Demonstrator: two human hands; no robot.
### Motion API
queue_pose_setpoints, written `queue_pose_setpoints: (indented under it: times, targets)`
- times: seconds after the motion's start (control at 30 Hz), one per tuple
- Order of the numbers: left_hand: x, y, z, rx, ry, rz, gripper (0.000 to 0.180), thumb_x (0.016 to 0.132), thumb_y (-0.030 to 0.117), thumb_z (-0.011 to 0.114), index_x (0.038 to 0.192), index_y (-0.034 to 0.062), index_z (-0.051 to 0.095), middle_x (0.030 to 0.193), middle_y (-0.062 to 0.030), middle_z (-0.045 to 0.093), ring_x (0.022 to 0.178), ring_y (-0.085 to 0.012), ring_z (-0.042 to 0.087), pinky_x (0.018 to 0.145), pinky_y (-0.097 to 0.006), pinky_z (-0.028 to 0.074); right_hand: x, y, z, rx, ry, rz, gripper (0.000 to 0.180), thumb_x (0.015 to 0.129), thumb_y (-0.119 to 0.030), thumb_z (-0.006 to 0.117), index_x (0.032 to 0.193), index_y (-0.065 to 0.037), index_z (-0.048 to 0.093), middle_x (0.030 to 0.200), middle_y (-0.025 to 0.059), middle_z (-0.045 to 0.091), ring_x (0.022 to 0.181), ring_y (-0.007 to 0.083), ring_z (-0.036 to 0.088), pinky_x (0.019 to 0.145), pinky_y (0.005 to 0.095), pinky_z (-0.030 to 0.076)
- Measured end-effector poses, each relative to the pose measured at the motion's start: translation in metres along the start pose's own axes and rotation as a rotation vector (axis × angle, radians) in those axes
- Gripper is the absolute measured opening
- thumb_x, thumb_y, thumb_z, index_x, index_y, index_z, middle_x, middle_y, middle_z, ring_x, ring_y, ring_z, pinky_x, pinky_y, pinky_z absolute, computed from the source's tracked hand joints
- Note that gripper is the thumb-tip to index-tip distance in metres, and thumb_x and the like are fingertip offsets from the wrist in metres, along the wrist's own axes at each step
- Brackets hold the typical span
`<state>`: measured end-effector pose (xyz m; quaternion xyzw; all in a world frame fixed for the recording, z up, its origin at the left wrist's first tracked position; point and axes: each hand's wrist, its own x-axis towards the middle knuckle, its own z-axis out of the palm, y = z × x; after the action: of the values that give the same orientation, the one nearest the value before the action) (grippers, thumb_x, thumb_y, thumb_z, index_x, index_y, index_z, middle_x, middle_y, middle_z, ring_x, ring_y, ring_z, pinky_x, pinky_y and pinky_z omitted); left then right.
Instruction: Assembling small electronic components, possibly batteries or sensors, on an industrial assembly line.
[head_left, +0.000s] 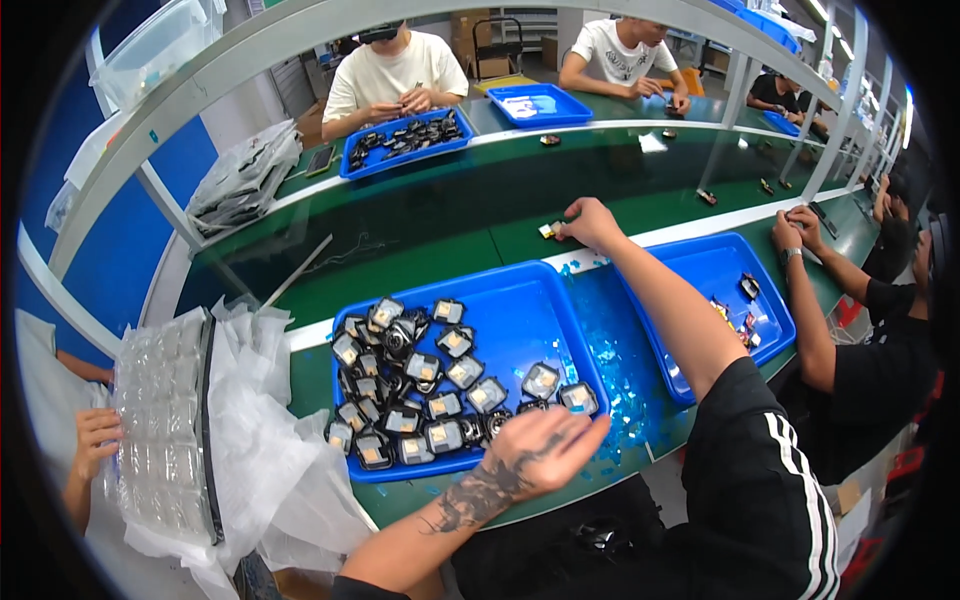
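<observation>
My right hand (594, 225) reaches out over the green conveyor belt (440, 230), its fingertips closed at the edge of a small white-and-yellow electronic part (548, 231). Close to the front rim of a blue tray (480, 290) is my left hand (550, 447), below a tattooed forearm. Its fingers are stretched out to the right, and I see nothing held in them. Many small black housings (465, 372) with clear, squarish faces and tan patches fill the tray's left side. A few lie just beyond my left hand, which partly hides them.
Blue film scraps (615, 400) litter the bench beside a second blue tray (690, 260) holding a few parts. Clear bubble packaging (165, 420) stands at left, another person's hand (97, 437) on it. Across the belt, people work near a tray of black parts (405, 145). Metal frame bars cross overhead.
</observation>
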<state>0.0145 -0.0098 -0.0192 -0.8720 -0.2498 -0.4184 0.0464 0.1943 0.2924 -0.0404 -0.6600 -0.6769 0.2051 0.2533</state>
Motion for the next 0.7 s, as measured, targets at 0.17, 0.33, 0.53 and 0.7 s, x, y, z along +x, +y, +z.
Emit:
queue_pose_setpoints:
  times: [0.17,0.33,0.53,0.7]
  targets:
    - [-0.002,0.009,0.002,-0.025,-0.051,0.072,0.03,0.069,0.007,0.071,0.099,0.0045,0.071,0.08,-0.001,0.062,0.065,-0.0116,0.059,0.052,-0.024,0.048,0.008,0.012,-0.012,0.116,-0.011,0.064,0.05,0.065,-0.019,0.087,0.106,-0.002,0.065,0.108,0.0162,0.066,0.101,0.0281,0.064,0.086,0.0364,0.05]
    - [-0.002,0.003,0.005,-0.072,-0.07,0.093,0.033,0.068,0.006,0.068,0.101,0.0025,0.07,0.077,-0.0003,0.059,0.063,-0.0111,0.055,0.049,-0.024,0.045,-0.024,-0.006,-0.023,0.143,0.111,-0.272,0.03,0.078,-0.017,0.072,0.104,-0.001,0.067,0.081,0.0125,0.07,0.079,0.0244,0.069,0.072,0.0343,0.054]
    - [-0.004,0.009,0.004,-0.06,0.013,0.1,0.038,0.065,0.01,0.064,0.102,0.0012,0.07,0.07,0.0013,0.052,0.059,-0.0112,0.05,0.048,-0.025,0.043,-0.175,-0.061,-0.034,-0.261,-0.582,-0.797,0.034,0.08,-0.028,0.073,0.105,-0.006,0.069,0.1,0.0155,0.067,0.097,0.0327,0.064,0.082,0.0415,0.052]
    - [0.0,0.011,0.007,0.008,0.307,-0.168,0.041,0.069,-0.002,0.066,0.11,0.0008,0.063,0.082,-0.0078,0.064,0.074,-0.0249,0.061,0.066,-0.037,0.049,-0.201,-0.057,-0.026,-0.193,-0.39,-0.567,0.02,0.081,-0.018,0.07,0.093,-0.006,0.062,0.086,0.0119,0.065,0.082,0.0336,0.065,0.072,0.0445,0.051]
